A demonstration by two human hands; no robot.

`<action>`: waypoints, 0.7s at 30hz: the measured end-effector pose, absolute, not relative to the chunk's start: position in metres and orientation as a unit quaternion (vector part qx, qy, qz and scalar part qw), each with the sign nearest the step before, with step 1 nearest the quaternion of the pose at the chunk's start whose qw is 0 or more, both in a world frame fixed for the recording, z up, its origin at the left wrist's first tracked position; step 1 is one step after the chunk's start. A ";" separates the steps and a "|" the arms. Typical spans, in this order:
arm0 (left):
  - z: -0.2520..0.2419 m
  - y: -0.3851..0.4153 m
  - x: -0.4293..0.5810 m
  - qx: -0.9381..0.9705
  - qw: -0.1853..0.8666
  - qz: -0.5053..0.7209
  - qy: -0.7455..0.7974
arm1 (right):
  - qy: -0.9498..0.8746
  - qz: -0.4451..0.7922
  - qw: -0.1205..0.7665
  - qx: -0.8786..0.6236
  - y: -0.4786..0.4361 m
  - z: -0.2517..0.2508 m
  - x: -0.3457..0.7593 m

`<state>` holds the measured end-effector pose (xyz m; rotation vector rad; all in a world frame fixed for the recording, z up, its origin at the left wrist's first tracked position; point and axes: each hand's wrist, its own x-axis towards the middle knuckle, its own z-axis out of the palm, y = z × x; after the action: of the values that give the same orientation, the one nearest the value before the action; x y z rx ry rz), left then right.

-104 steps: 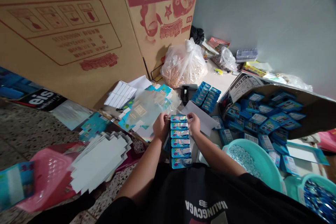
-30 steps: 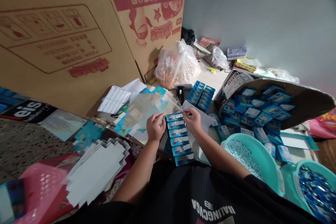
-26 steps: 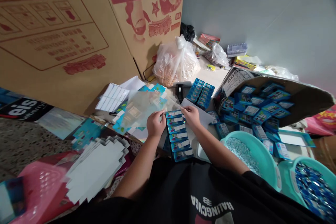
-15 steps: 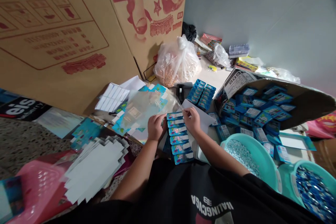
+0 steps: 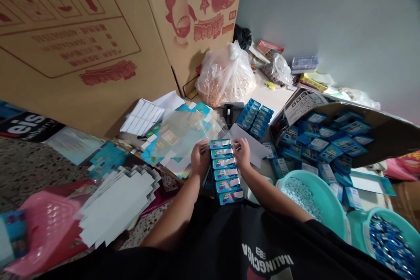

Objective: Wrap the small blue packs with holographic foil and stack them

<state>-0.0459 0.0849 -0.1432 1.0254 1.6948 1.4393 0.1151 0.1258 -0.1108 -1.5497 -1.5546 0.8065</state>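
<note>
So, L hand: fingers curled onto left edge of packet row near its far end, gripping it; thumb hidden, so can't tell how tight.
R hand: same on the right edge, fingers bent over the top packets; the 2 hands press the row betw. them.
Packet row: six blue packets w/ shiny windows, overlapping in one line from the black shirt out to the hands; lies centre, just in front of the body.
Under R hand: white sheet, partly covered by the fingers.
Left of row: clear plastic sleeves fanned over blue cards; beyond them a white label sheet.
Beyond row: black tape dispenser, then two neat lines of blue packets, near the hands but apart.
Back: tied clear bag w/ beige contents, up against big cardboard box, its print upside down.
Right: open carton on its side, full of loose blue packets; teal basin w/ pale small pieces just beside R forearm; 2nd teal basin w/ dark blue pieces at the corner.
Lower left: white card stack, fanned, next to pink basket.
</note>
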 end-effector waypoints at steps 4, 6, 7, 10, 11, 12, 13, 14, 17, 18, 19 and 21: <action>-0.137 0.088 -0.044 0.342 0.370 0.561 0.656 | -0.490 0.394 0.397 -0.669 0.131 -0.110 0.102; -0.133 0.089 -0.043 0.321 0.380 0.561 0.662 | -0.446 0.431 0.389 -0.681 0.132 -0.111 0.098; -0.131 0.090 -0.041 0.312 0.384 0.560 0.664 | -0.437 0.439 0.386 -0.684 0.132 -0.111 0.096; -0.126 0.090 -0.036 0.302 0.388 0.556 0.670 | -0.443 0.441 0.379 -0.682 0.132 -0.112 0.097; -0.125 0.090 -0.035 0.302 0.385 0.554 0.674 | -0.447 0.442 0.378 -0.680 0.132 -0.113 0.099; -0.124 0.090 -0.034 0.302 0.379 0.552 0.679 | -0.450 0.441 0.376 -0.680 0.131 -0.113 0.100; -0.123 0.091 -0.034 0.303 0.372 0.549 0.684 | -0.453 0.439 0.374 -0.680 0.131 -0.114 0.101; -0.122 0.091 -0.035 0.305 0.365 0.545 0.690 | -0.456 0.437 0.372 -0.680 0.131 -0.114 0.102; -0.123 0.092 -0.039 0.315 0.350 0.536 0.701 | -0.464 0.432 0.367 -0.680 0.130 -0.116 0.103; -0.124 0.092 -0.041 0.319 0.349 0.533 0.702 | -0.466 0.430 0.365 -0.682 0.130 -0.116 0.103; -0.126 0.093 -0.044 0.321 0.349 0.529 0.704 | -0.466 0.428 0.363 -0.684 0.130 -0.117 0.103; -0.131 0.096 -0.048 0.317 0.353 0.520 0.710 | -0.459 0.423 0.357 -0.695 0.133 -0.119 0.102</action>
<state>-0.0476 0.0959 -0.1308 0.8203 1.8371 1.3460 0.1018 0.1328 -0.1188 -1.7936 -1.1843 1.0916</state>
